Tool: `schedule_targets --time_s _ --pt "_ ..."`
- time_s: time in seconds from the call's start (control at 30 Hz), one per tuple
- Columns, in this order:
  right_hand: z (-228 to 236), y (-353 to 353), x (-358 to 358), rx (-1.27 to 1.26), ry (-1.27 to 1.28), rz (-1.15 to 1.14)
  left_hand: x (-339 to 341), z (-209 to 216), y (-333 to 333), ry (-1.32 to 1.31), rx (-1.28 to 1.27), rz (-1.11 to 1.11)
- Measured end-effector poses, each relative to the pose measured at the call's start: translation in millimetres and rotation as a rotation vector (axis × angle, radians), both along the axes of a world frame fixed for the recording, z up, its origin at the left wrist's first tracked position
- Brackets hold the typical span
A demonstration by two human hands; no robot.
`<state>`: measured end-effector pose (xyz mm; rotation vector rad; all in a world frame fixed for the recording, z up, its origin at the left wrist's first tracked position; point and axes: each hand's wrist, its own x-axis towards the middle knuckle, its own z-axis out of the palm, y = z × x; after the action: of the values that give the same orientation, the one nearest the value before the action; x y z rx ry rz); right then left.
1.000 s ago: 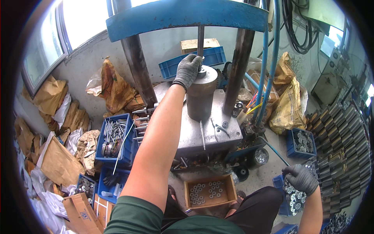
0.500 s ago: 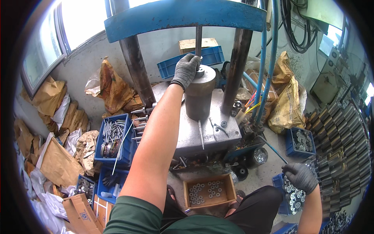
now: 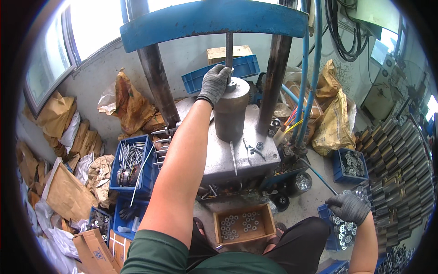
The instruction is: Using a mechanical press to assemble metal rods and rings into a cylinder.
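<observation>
My left hand [image 3: 215,85], in a grey glove, reaches up to the top of a thick steel cylinder [image 3: 231,115] on the press bed. Its fingers are closed at a small part there, just under the slim vertical press rod [image 3: 229,46]; the fingers hide most of that part. On the right, my gloved right hand [image 3: 349,208] is wrapped round the end of a blue lever [image 3: 317,174]. Below this hand sits a blue crate [image 3: 326,213] of round spoked metal parts. A pair of pliers [image 3: 255,153], a thin rod [image 3: 234,160] and a small ring [image 3: 259,145] lie on the press bed [image 3: 213,160].
Between my feet stands a wooden box [image 3: 218,235] with several small rings. To the left are a blue crate [image 3: 149,179] of metal shafts and torn paper packaging [image 3: 68,189]. Stacked metal tubes [image 3: 394,173] fill the right side. Press columns [image 3: 159,82] flank the cylinder.
My right hand and the lever's end sit slightly lower. My left hand stays at the top of the cylinder. The whole view has shifted a little.
</observation>
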<state>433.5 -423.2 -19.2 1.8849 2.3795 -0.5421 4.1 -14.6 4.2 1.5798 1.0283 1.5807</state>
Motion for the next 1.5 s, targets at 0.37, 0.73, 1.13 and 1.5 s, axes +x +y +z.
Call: schedule_targets --time_s 0.37,0.73,1.13,1.5 --pt "11.8 18.3 -10.2 0.770 0.164 -0.143 2.3 -1.9 -1.7 -0.050 0.022 -0.111" --pt "96.3 188.1 -14.5 1.154 -0.020 -0.206 7.1 5.1 -7.4 0.042 0.020 -0.051" --pt "94.4 197.1 3.5 0.995 -0.255 -0.363 7.6 4.8 -46.9 -0.057 0.152 -0.228" --pt "66.7 127.7 -0.5 1.033 -0.134 -0.137 59.0 -127.2 -265.4 -0.277 0.026 -0.470"
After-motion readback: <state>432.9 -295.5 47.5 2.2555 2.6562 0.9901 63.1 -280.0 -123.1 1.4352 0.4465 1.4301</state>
